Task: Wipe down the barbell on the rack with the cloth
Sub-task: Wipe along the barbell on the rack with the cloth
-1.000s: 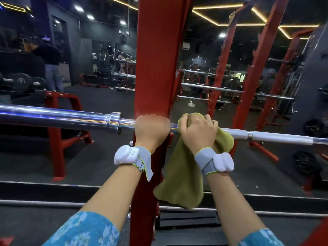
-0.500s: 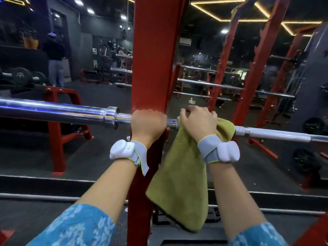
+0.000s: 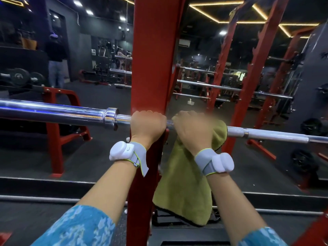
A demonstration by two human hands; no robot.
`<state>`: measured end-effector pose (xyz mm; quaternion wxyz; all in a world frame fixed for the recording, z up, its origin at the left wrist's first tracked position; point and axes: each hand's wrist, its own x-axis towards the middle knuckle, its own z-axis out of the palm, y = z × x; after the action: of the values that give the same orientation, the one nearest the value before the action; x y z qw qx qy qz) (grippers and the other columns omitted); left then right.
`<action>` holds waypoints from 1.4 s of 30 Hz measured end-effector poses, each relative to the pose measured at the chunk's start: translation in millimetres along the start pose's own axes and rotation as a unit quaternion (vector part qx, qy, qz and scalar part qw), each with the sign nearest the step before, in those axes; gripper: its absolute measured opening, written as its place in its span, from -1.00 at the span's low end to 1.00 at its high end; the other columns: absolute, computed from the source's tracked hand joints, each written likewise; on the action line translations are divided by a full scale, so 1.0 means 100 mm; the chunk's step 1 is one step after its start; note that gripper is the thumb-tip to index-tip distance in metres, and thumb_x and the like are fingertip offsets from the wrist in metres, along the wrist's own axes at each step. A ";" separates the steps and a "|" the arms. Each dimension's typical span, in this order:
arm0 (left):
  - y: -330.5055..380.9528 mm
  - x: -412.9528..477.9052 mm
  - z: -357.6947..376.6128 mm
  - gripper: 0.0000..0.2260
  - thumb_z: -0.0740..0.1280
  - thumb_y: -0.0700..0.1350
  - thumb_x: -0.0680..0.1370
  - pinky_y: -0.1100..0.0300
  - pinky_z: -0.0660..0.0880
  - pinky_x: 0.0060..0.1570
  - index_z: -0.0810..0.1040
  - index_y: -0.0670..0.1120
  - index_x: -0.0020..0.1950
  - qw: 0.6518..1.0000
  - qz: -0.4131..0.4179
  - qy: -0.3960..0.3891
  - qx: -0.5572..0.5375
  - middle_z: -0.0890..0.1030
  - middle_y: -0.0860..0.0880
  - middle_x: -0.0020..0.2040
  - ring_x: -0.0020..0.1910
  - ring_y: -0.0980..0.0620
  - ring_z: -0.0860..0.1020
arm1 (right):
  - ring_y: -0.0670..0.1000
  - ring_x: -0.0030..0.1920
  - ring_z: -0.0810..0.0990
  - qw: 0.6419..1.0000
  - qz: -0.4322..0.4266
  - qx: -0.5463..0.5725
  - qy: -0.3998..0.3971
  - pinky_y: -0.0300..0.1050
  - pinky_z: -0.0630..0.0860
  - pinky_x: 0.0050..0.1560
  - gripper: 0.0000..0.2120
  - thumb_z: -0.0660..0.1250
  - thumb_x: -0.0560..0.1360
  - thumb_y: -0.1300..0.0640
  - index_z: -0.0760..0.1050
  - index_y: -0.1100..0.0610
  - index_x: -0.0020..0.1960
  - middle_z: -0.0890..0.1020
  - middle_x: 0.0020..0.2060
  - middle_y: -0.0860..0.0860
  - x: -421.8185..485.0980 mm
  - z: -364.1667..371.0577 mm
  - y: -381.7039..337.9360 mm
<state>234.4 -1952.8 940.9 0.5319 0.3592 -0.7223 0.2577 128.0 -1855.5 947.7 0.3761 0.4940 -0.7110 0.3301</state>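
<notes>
My left hand (image 3: 148,123) is closed tight round the bare barbell (image 3: 53,112), fingers curled over the top, right where the shaft crosses the red rack upright (image 3: 150,59); my right hand (image 3: 193,129) sits just beside it, fingers folded over the green cloth (image 3: 184,189) and clamping it round the shaft; the rest of the cloth hangs slack below that grip. I judge the bar heavy, rigid and slick on the chrome sleeve outboard of my left hand, and rougher on the matte stretch beyond my right; it is best steadied on the shaft close to the upright. The cloth looks soft, light and floppy, so it wants bunching in the palm. I can read no brand or writing; the marks on the distant weight plate (image 3: 18,77) are too small.
</notes>
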 end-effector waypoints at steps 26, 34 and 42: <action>0.02 0.03 -0.02 -0.62 0.10 -0.09 0.39 0.30 0.28 -0.47 0.51 -0.12 -0.59 1.000 -0.014 -0.015 0.001 0.48 -0.10 -0.60 -0.64 -0.09 0.43 | 0.17 -0.13 0.58 0.997 -0.042 -0.066 0.018 0.07 0.46 -0.07 -0.74 0.12 0.47 0.04 0.56 0.10 -0.11 0.63 -0.19 0.03 -0.03 0.09 -0.22; 0.03 0.02 -0.05 -0.62 0.09 -0.09 0.38 0.29 0.26 -0.47 0.49 -0.14 -0.60 1.000 -0.017 -0.016 -0.017 0.45 -0.10 -0.62 -0.65 -0.09 0.41 | 0.18 -0.16 0.54 0.995 0.022 -0.035 0.092 0.07 0.37 -0.01 -0.72 0.15 0.49 -0.01 0.59 0.08 -0.03 0.63 -0.19 0.02 -0.07 0.11 0.21; 0.03 0.03 -0.01 -0.62 0.10 -0.10 0.37 0.31 0.24 -0.46 0.49 -0.13 -0.60 0.999 -0.023 -0.023 -0.006 0.46 -0.10 -0.61 -0.65 -0.09 0.42 | 0.16 -0.04 0.47 0.983 -0.051 -0.058 0.168 0.10 0.33 0.02 -0.83 0.19 0.52 0.07 0.48 0.06 0.06 0.62 -0.11 0.00 -0.22 0.24 -0.12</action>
<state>232.5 -1950.8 944.2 0.5231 0.3783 -0.7274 0.2326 139.4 -1868.7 918.0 0.5346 0.4446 -0.6294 0.3470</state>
